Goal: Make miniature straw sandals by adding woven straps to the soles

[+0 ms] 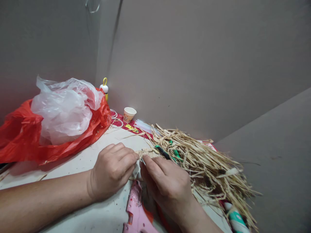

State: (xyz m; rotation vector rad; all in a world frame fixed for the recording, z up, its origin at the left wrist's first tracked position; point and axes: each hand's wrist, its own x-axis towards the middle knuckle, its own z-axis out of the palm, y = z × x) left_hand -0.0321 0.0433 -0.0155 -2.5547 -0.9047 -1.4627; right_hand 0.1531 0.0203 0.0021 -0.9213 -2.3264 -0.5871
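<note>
My left hand (116,170) is closed, its fingertips pinching the near left edge of a small pale woven straw piece (147,151). My right hand (167,183) is closed against the same piece from the right. From its fingers pokes the tip of a thin metal tool (143,160); the rest is hidden, so its kind does not show. Both sets of fingertips almost meet. Just below them lies a pink glue gun (137,205), nozzle pointing away from me. A black and green handle (162,152) rests beyond my right hand, beside the straw.
A big heap of dry straw strands (209,161) spreads along the right. Crumpled white plastic (65,110) sits in a red bag (21,136) at left. A paper cup (129,114), white rings (117,123), translucent sticks (143,125) and a yellow-and-white bottle (104,89) stand near the wall.
</note>
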